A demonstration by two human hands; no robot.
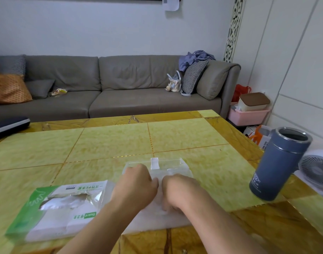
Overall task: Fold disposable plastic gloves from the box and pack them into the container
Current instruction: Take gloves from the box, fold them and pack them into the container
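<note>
We're in a home living room: a long grey sofa (105, 85) runs across at twelve o'clock with cushions (192, 77) and crumpled clothes (197, 58), a yellow tiled coffee table (105, 142) up front, a small fan (316, 171) at three o'clock.

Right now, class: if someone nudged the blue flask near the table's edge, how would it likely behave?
The flask is tall and narrow, so it probably tips easily. Its lid is off, so any contents might spill. It stands close to the table edge, so it could fall off.

Single head-worn wide-angle view, facing forward and down, close above the tabletop (111, 143); sofa (120, 85) beyond.
</note>
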